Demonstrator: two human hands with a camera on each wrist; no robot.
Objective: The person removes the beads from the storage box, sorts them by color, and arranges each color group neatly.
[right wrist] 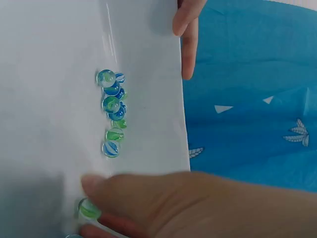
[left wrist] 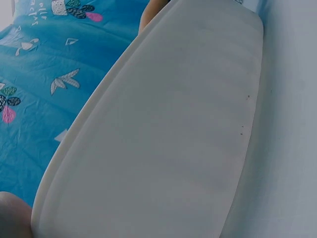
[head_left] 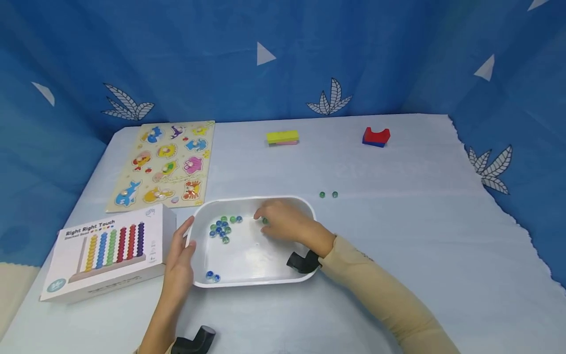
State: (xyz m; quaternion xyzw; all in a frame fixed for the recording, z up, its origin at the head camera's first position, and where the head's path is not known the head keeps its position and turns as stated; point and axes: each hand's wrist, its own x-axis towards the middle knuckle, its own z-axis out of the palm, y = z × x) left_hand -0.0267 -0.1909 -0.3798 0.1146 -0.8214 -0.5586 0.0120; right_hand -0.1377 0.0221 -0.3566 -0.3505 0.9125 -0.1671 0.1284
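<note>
Tan sleeve (head_left: pixel 384 300) is the closest thing to us, with a black bit of gear (head_left: pixel 305 263) at its wrist poking over the white tray (head_left: pixel 254 260). That arm ends in the right hand (head_left: pixel 285 221), down inside the tray, thumb and fingers curved round a green marble (right wrist: pixel 89 208); can't tell how firmly it's pinched. Left hand (head_left: pixel 179 255) is at the tray's left end, fingers pretty straight along the outside and thumb apart from them at the rim; no idea how hard it's pressing. Blue and green marbles (head_left: pixel 222 224) are bunched toward the back left of the tray, plus two blue ones (head_left: pixel 212 276) by the near left corner. Two green marbles (head_left: pixel 328 194) sit out on the pale tablecloth (head_left: pixel 398 226), just beyond the tray's right end. Off to the left there's a bead toy box (head_left: pixel 106 248), with a wooden animal puzzle (head_left: pixel 181 156) behind it. Farther back, a yellow block (head_left: pixel 283 135) lies on a pink one, and a notched red block (head_left: pixel 377 136) rests on a blue one, well apart from that pair.
</note>
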